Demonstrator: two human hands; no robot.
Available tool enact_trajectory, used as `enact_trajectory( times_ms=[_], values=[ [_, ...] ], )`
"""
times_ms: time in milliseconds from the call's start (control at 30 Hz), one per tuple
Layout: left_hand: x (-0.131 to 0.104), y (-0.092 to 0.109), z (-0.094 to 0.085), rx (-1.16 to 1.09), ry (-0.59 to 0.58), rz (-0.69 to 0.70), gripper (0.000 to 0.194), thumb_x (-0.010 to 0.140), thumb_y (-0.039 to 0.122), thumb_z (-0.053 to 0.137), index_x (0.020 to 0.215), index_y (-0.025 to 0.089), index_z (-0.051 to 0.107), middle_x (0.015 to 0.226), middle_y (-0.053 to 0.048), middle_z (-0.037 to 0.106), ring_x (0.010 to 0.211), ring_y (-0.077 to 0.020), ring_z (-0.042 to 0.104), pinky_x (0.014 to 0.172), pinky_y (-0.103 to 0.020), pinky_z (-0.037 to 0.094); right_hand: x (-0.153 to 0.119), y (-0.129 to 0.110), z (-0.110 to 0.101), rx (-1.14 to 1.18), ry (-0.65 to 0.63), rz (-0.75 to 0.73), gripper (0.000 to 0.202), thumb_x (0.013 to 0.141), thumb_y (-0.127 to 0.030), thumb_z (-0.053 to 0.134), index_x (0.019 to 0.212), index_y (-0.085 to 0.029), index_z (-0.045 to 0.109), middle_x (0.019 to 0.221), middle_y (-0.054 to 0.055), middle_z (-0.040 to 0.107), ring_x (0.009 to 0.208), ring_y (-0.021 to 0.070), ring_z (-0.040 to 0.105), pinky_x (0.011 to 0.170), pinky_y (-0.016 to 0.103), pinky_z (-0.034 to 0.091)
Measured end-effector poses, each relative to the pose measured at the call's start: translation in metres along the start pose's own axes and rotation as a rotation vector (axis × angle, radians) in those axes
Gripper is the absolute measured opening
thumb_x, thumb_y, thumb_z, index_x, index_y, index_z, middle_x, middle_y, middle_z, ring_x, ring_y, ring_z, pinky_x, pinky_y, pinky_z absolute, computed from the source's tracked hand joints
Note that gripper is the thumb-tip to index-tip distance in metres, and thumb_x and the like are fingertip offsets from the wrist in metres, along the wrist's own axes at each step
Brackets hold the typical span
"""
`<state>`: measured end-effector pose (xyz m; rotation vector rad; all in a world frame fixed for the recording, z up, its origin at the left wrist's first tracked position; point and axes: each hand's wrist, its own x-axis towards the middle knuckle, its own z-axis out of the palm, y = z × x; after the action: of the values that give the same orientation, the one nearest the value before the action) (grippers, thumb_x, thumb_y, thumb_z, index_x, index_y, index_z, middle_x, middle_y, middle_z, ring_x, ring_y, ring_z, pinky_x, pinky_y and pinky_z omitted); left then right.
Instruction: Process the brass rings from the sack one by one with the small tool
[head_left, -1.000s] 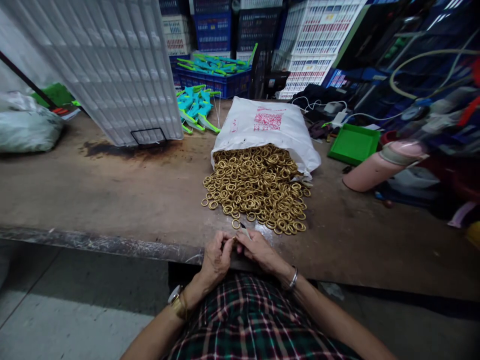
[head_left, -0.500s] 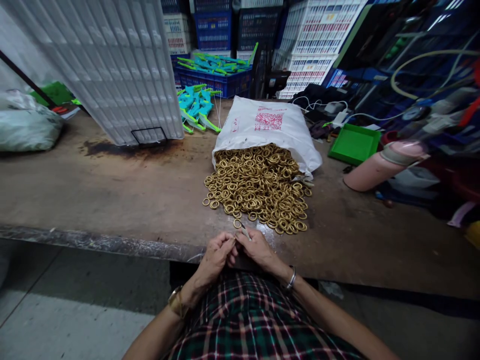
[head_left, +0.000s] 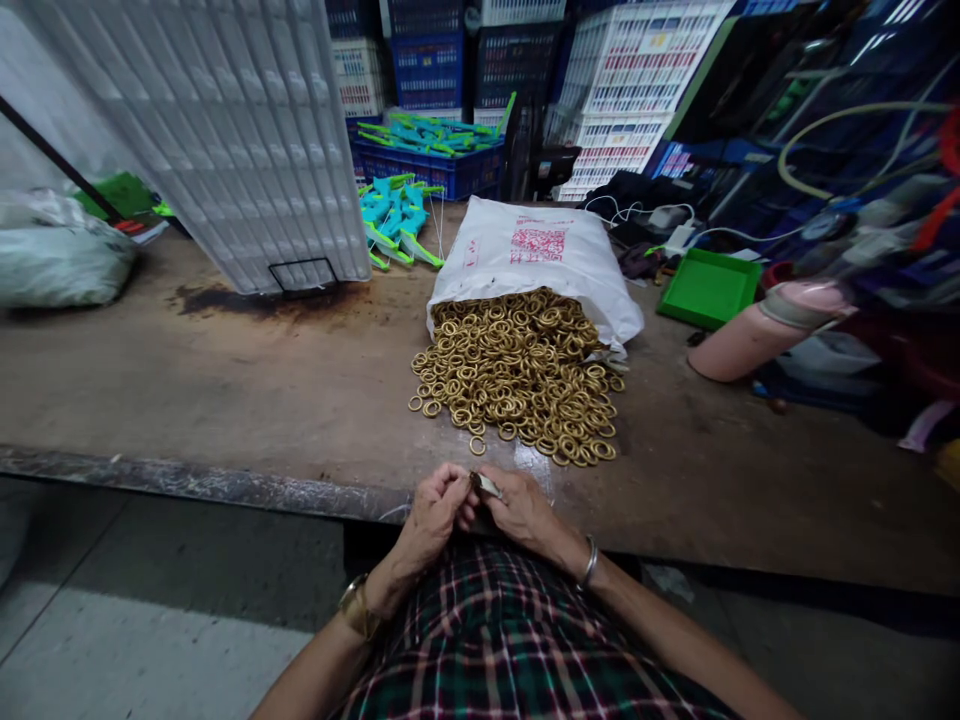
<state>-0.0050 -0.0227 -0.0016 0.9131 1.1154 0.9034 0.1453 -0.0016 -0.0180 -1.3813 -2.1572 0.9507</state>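
Gripping a slim whitish tool (head_left: 490, 487) are our right fingers (head_left: 508, 484). Our left fingers (head_left: 454, 490) curl, their hold unclear; gold-coloured rings (head_left: 517, 375) lie beyond.

The white sack (head_left: 589, 275) bears what looks like a red QR code (head_left: 538, 245), lettering (head_left: 472, 253) unreadable.

1. Site type: I work in a workshop or small assembly area.
2. Work surface: I am at a long, brown, wood-like bench (head_left: 225, 400) with a scuffed front edge and a dark, irregular stain (head_left: 255, 298).
3. Bulk parts: Gold-coloured round rings (head_left: 517, 380) spill before me from a white, red-printed sack (head_left: 525, 270).
4. Storage: Slatted blue plastic crates (head_left: 427, 70) and white plastic crates (head_left: 619, 60) stand stacked beyond the bench.
5. Floor: Bare, grey, hard flooring (head_left: 150, 640).
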Motion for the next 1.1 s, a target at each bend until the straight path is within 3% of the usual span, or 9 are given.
enact_trajectory(
  times_ms=[267,433,533,633,767,933,1100],
  values=[
    [-0.001,-0.006,0.000,0.098,0.033,0.057,0.032,0.076,0.049,0.051,0.076,0.016,0.047,0.062,0.002,0.054,0.048,-0.0068,0.049,0.045,-0.017,0.038,-0.003,-0.001,-0.001,-0.132,-0.027,-0.053,0.024,0.065,-0.006,0.040,0.080,-0.018,0.053,0.069,0.001,0.058,0.061,0.0121,0.046,0.058,0.022,0.029],
    [-0.003,-0.008,0.000,0.145,0.043,0.081,0.033,0.077,0.050,0.049,0.075,0.017,0.047,0.062,0.002,0.053,0.049,-0.0075,0.049,0.047,-0.018,0.040,-0.004,-0.004,-0.001,-0.151,-0.068,-0.043,0.024,0.067,-0.007,0.039,0.082,-0.018,0.054,0.069,0.001,0.058,0.059,0.0116,0.046,0.058,0.022,0.027],
    [-0.008,-0.006,0.001,0.144,0.038,0.101,0.032,0.079,0.049,0.048,0.073,0.017,0.046,0.061,0.002,0.052,0.050,-0.0081,0.049,0.049,-0.019,0.041,-0.002,-0.005,-0.003,-0.192,-0.124,-0.002,0.022,0.070,-0.009,0.040,0.084,-0.017,0.055,0.067,0.002,0.059,0.057,0.0117,0.046,0.056,0.023,0.026],
    [-0.016,0.000,0.003,0.133,-0.048,0.141,0.031,0.081,0.046,0.048,0.071,0.017,0.048,0.060,0.002,0.052,0.053,-0.0092,0.051,0.054,-0.021,0.043,0.005,-0.001,-0.008,-0.319,-0.101,0.100,0.021,0.074,-0.013,0.041,0.088,-0.017,0.056,0.067,0.003,0.060,0.058,0.0128,0.047,0.055,0.024,0.024],
    [-0.022,0.007,0.004,-0.053,-0.172,0.060,0.031,0.079,0.046,0.051,0.073,0.016,0.050,0.064,-0.001,0.057,0.055,-0.0112,0.055,0.053,-0.024,0.045,0.014,0.007,-0.014,-0.401,0.014,0.159,0.020,0.079,-0.015,0.039,0.090,-0.017,0.056,0.071,0.005,0.061,0.060,0.0144,0.051,0.054,0.026,0.025],
    [-0.013,0.001,-0.005,-0.414,-0.042,-0.096,0.028,0.074,0.040,0.061,0.075,0.013,0.052,0.077,-0.006,0.062,0.057,-0.0106,0.056,0.047,-0.021,0.045,0.025,0.002,-0.010,-0.397,0.132,0.120,0.017,0.084,-0.023,0.043,0.098,-0.019,0.051,0.091,0.005,0.061,0.077,0.0154,0.056,0.063,0.024,0.031],
    [-0.010,-0.003,-0.010,-0.584,0.029,-0.164,0.021,0.071,0.031,0.064,0.075,0.015,0.051,0.071,-0.004,0.062,0.055,-0.0103,0.056,0.046,-0.020,0.043,0.033,-0.003,-0.001,-0.510,0.095,0.160,0.021,0.085,-0.030,0.045,0.103,-0.020,0.047,0.103,0.006,0.059,0.085,0.0182,0.056,0.065,0.027,0.035]
  ],
)
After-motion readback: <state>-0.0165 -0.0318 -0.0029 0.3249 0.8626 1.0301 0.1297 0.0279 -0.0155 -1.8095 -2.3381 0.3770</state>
